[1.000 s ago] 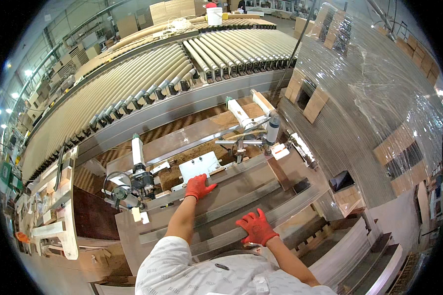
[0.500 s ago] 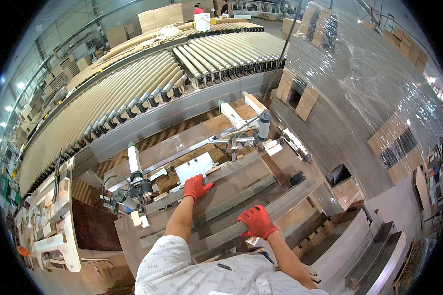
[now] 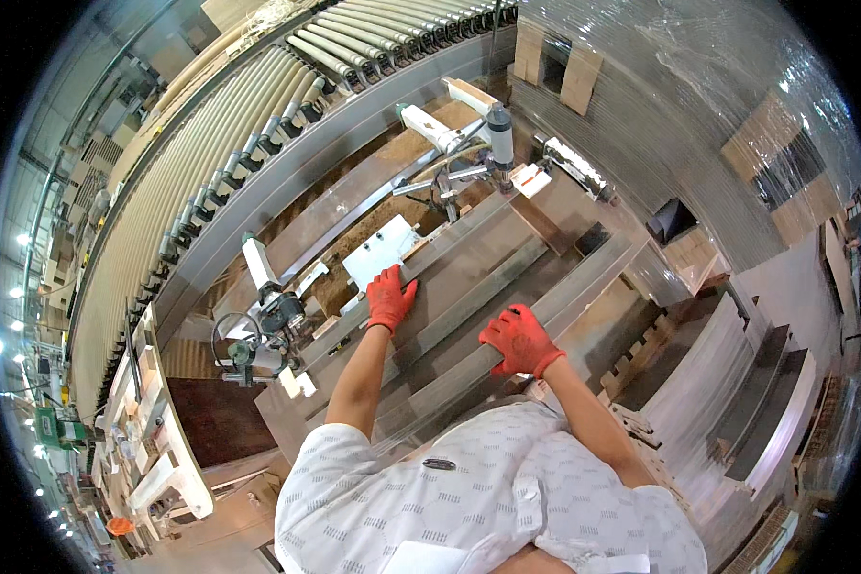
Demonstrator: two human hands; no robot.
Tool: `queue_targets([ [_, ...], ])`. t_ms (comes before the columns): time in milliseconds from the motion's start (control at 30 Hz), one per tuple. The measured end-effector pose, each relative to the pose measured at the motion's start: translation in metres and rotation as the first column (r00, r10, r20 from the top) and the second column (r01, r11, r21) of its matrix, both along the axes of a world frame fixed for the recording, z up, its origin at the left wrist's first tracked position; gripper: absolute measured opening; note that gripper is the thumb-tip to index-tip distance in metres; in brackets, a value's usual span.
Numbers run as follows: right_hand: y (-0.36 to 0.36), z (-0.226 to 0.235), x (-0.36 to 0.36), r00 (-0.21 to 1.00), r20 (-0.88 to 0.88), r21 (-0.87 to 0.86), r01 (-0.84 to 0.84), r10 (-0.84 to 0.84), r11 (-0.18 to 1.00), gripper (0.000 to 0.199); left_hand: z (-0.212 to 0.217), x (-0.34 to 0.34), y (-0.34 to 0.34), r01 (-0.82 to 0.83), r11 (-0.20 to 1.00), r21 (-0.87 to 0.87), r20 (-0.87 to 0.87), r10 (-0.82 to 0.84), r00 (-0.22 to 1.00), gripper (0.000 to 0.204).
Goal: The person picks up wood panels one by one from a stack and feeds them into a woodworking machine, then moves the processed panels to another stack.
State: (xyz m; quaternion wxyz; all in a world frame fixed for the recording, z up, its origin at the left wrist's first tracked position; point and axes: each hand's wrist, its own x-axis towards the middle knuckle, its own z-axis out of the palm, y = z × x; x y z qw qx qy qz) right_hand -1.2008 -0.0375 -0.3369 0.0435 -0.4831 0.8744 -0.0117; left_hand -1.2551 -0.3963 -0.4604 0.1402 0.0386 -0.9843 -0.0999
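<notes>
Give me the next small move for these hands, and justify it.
Probably a gentle forward press with the left hand on the brown board: that hand lies at the board's far side, right by the white plate, and whether it touches the plate is unclear. The right hand, over a grey strip nearer the body, could steady things.

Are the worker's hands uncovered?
No: red gloves cover both the left hand and the right hand.
</notes>
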Motion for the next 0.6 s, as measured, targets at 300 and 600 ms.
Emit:
queue_targets([
  [300,0.010,0.004,0.006,1.000,0.000,-0.038,-0.007,0.007,0.999,0.071,-0.006,0.012,-0.014,0.063,0.979,0.195,0.022,-0.069,0.997,0.055],
  [600,0.014,0.000,0.008,0.999,0.033,-0.121,0.003,0.001,0.993,0.071,-0.006,0.013,-0.022,0.033,0.985,0.167,0.109,-0.052,0.993,0.055],
])
